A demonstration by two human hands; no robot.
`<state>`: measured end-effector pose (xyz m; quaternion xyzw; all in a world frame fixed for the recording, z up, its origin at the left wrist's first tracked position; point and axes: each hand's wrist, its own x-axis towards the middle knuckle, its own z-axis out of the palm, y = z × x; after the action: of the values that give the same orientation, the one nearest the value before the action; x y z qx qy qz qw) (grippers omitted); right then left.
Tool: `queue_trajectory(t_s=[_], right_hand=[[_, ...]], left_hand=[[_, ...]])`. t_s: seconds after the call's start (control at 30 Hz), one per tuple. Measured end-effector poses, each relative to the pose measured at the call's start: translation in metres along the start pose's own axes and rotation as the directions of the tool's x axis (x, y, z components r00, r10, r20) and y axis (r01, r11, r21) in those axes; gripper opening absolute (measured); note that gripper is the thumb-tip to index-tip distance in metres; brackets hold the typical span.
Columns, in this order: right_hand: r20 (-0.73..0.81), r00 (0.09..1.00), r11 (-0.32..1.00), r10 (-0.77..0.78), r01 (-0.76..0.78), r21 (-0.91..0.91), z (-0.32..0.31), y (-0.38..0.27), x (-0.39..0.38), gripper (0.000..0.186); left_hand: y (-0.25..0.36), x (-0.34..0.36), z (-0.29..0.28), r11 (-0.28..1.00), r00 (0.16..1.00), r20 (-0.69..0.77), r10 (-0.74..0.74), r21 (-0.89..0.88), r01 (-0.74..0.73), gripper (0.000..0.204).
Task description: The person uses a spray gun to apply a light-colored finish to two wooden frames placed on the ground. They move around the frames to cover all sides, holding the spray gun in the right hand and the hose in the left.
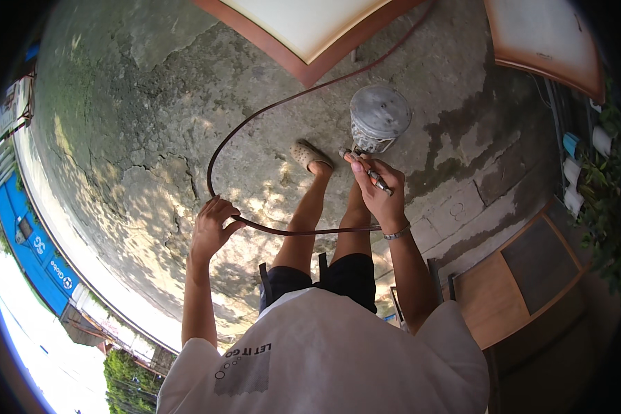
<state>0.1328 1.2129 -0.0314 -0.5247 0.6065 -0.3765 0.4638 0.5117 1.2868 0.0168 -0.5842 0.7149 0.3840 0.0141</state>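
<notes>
My left hand [211, 231] grips a dark reddish hose [283, 231] at left of centre, its fingers curled round it. The hose loops up and away across the ground and also runs beneath my right wrist. My right hand [383, 196] holds a metal hand tool with orange and dark parts [378, 179], which looks like a spray gun, though its exact kind is unclear. Just beyond it stands a grey, paint-smudged bucket with a lid [379, 112], partly behind the tool.
Cream panels with reddish-brown edges [303, 21] [545, 48] stand ahead. A wooden panel [486, 303] is at lower right, plants and pots [593, 186] at the right edge. My sandalled foot [309, 155] is on cracked concrete [138, 138]. A blue wall [27, 234] is far left.
</notes>
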Motion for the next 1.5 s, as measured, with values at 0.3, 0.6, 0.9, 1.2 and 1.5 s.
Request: queue_trajectory(t_s=[0.3, 0.6, 0.9, 1.2, 1.5], right_hand=[[-0.108, 0.993, 0.988, 0.042, -0.057, -0.144, -0.050, 0.012, 0.071, 0.024], [-0.388, 0.916, 0.978, 0.096, -0.159, -0.132, -0.141, 0.046, 0.205, 0.039], [-0.563, 0.813, 0.958, 0.145, -0.257, -0.124, -0.233, 0.049, 0.324, 0.055], [-0.570, 0.815, 0.951, 0.108, -0.252, -0.180, -0.256, 0.016, 0.343, 0.051], [-0.189, 0.957, 0.967, 0.218, -0.238, -0.090, -0.216, -0.014, 0.261, 0.044]], left_hand=[[0.030, 0.025, 0.000, 1.000, 0.999, -0.051, 0.003, -0.009, -0.003, 0.028], [0.074, 0.072, -0.002, 0.997, 0.994, -0.075, -0.076, -0.034, 0.073, 0.028], [0.118, 0.123, 0.008, 0.978, 0.981, -0.088, -0.171, -0.140, 0.158, 0.024], [0.132, 0.152, 0.015, 0.969, 0.980, -0.072, -0.186, -0.181, 0.170, 0.024], [0.123, 0.146, 0.001, 0.988, 0.992, -0.037, -0.123, -0.101, 0.119, 0.027]])
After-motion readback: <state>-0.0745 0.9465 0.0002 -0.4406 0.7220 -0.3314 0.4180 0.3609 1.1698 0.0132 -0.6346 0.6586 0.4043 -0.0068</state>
